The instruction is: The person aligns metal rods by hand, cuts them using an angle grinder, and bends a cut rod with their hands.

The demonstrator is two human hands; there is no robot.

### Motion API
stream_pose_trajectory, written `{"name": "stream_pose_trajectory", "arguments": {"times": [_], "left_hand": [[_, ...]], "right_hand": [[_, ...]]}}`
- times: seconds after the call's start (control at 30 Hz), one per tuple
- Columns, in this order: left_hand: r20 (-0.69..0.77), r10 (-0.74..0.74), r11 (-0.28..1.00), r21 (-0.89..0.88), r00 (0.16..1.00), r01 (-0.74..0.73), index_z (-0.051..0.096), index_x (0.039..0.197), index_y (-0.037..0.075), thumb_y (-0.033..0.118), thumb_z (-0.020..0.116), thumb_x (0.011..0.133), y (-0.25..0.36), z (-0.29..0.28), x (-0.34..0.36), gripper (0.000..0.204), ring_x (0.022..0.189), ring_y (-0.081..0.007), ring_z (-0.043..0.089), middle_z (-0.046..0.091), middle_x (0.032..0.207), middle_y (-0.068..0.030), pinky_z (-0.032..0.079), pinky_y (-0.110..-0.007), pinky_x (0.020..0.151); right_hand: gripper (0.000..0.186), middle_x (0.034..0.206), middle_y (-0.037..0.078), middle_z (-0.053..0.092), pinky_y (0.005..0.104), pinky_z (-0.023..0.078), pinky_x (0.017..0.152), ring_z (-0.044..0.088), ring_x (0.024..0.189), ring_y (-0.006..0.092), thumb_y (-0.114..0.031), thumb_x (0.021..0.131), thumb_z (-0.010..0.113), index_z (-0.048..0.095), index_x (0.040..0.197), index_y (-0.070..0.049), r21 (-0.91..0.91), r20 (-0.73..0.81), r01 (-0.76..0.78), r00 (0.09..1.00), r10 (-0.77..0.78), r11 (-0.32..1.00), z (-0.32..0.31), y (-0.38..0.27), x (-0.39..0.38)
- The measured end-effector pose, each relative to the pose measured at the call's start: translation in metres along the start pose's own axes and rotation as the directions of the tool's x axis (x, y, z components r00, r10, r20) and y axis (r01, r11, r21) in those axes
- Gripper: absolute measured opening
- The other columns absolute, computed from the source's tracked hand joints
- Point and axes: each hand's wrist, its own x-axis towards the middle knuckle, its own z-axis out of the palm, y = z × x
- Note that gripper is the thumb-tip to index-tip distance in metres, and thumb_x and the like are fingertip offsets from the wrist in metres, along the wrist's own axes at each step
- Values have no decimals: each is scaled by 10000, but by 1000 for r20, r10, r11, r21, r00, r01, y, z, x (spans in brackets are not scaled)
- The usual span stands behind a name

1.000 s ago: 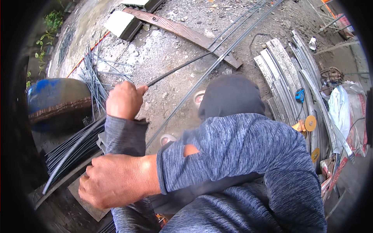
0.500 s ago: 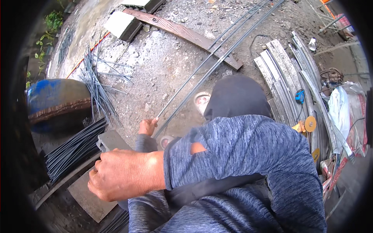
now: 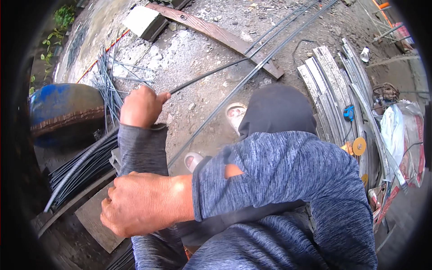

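My left hand (image 3: pixel 141 105) is raised at the left, closed around a thin steel rod (image 3: pixel 207 74). The rod runs from the upper right through the grip and curves down on the left side. Below it my right hand (image 3: pixel 144 202) is a closed fist, its arm crossing in front of me from the right. What the fist grips, if anything, is hidden. A flat brown board (image 3: pixel 99 225) lies beneath this fist. Just beyond it a grey piece (image 3: pixel 114 161) is partly covered by my left sleeve. Another long rod pair (image 3: pixel 216 112) lies slanting across the ground.
A bundle of dark rods (image 3: pixel 85 166) lies at the left, beside a blue drum (image 3: pixel 67 108). Cut rods (image 3: pixel 108 85) are piled behind. A plank (image 3: pixel 216 33) and a pale block (image 3: pixel 144 21) lie ahead. Metal strips (image 3: pixel 324 85) and a blue tape measure (image 3: pixel 348 112) are at right.
My left hand has moved up and to the left with the rod, which now bends and extends past the hand to the lower left. My right fist has barely moved.
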Motion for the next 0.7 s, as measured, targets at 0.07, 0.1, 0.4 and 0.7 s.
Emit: {"name": "stream_pose_trajectory", "arguments": {"times": [0.07, 0.1, 0.4, 0.7], "left_hand": [[102, 16, 997, -79, 995, -8, 735, 755, -5, 577, 660, 901, -37, 48, -1, 604, 728, -428, 701, 679, 762, -262, 555, -513, 673], [57, -3, 995, -103, 998, 9, 743, 740, 8, 585, 645, 910, -44, 79, -11, 610, 679, -424, 691, 666, 716, -257, 546, -507, 655], [325, -42, 800, -555, 945, 226, 761, 820, 31, 576, 632, 931, -90, 349, -54, 571, 722, -334, 673, 705, 760, -217, 511, -469, 731], [278, -36, 782, -590, 960, 200, 698, 735, -20, 378, 718, 920, -159, 337, -7, 439, 559, -202, 533, 612, 599, -134, 446, -426, 564]], "right_hand": [[186, 706, 79, 670, 344, 551, 557, 706, 672, 225, -194, 783, 653, 648, 785, -9, -19, 3, 19, 1000, -18, 1000, 0, 1, 2], [189, 706, 82, 668, 347, 555, 556, 706, 672, 224, -196, 777, 657, 647, 783, -7, 7, 25, 1, 1000, -1, 1000, 1, 2, -1], [211, 704, 91, 667, 382, 545, 506, 707, 647, 246, -204, 743, 673, 646, 763, 5, -9, 28, 7, 1000, -7, 1000, 9, 4, 9], [207, 966, 91, 726, 446, 590, 668, 736, 853, 311, -291, 882, 607, 708, 919, -115, -35, 158, 98, 983, -92, 995, 20, 15, 26]]}}
